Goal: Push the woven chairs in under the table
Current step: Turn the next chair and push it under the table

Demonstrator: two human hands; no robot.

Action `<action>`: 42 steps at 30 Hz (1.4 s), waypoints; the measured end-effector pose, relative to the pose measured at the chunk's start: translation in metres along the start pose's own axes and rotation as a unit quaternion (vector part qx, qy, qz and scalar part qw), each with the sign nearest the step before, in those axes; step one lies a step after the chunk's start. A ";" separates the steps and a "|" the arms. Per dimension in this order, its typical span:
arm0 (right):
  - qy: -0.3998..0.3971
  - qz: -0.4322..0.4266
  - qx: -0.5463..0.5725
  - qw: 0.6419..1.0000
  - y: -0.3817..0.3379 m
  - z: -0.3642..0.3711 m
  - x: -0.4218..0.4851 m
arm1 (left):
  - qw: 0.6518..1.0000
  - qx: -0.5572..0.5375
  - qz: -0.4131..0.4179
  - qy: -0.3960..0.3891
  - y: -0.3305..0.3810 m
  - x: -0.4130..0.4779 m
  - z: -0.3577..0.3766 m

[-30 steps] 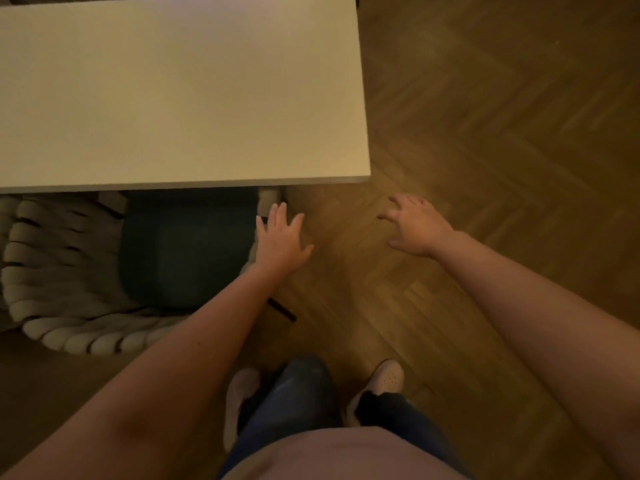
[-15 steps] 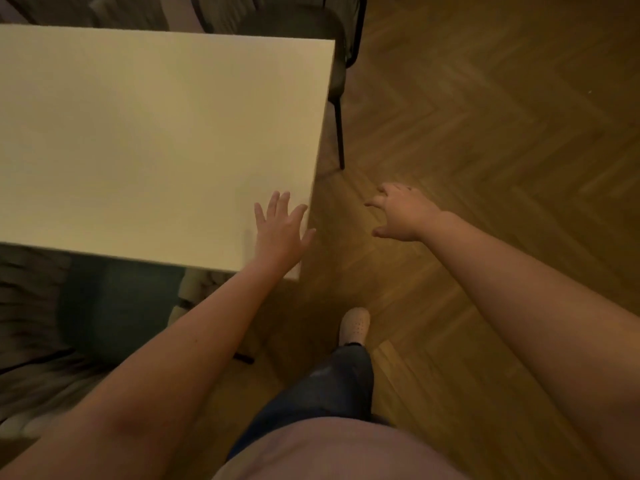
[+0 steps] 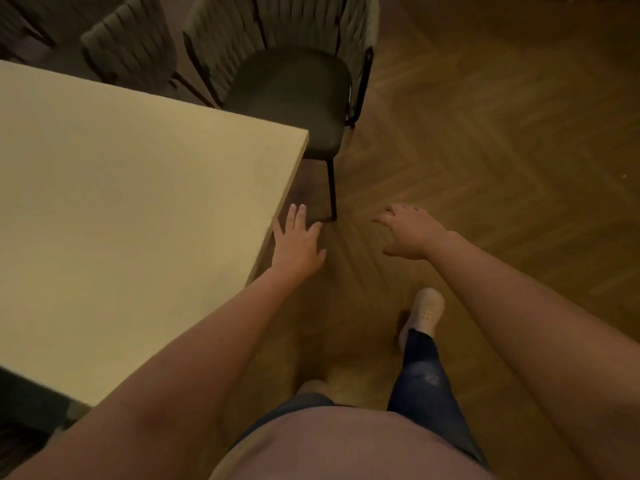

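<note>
A pale rectangular table fills the left of the view. Beyond its far right corner stands a woven chair with a dark seat and black legs, its seat mostly out from under the table. A second woven chair stands further left behind the table. My left hand is held out flat beside the table's right edge, fingers straight, holding nothing. My right hand hovers over the floor with relaxed fingers, empty. Both hands are well short of the chair.
Herringbone wood floor spreads to the right and ahead. My legs in dark jeans and a light shoe are below the hands. A dark chair part shows under the table's near corner at bottom left.
The view has swung along the table's right side toward its far end. The near woven chair has dropped out of sight and the far chairs have come into view. Both hands stay open and empty.
</note>
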State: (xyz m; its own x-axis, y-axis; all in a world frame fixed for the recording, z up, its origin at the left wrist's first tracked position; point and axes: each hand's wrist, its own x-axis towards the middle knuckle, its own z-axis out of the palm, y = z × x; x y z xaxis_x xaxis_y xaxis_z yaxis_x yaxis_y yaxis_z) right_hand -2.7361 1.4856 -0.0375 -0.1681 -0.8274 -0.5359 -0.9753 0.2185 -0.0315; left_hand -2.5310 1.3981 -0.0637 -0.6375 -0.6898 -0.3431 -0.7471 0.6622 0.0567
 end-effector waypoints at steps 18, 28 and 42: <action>-0.009 -0.203 -0.138 0.969 0.267 -0.207 0.291 | 0.953 -0.175 -0.248 -0.013 0.105 0.326 -0.102; 0.003 -0.254 -0.163 0.954 0.314 -0.329 0.471 | 0.938 -0.238 -0.252 -0.025 0.066 0.532 -0.181; -0.059 -0.484 -0.328 0.809 0.360 -0.466 0.734 | 0.755 -0.468 -0.460 0.002 0.059 0.775 -0.239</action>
State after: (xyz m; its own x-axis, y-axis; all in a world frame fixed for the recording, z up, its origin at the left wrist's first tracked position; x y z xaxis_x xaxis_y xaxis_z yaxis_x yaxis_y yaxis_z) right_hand -3.2769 0.7157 -0.0487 0.6968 -0.3838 -0.6060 -0.5154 -0.8555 -0.0508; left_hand -3.1142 0.8332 -0.1026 0.2331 -0.7335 -0.6385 -0.6789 -0.5928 0.4332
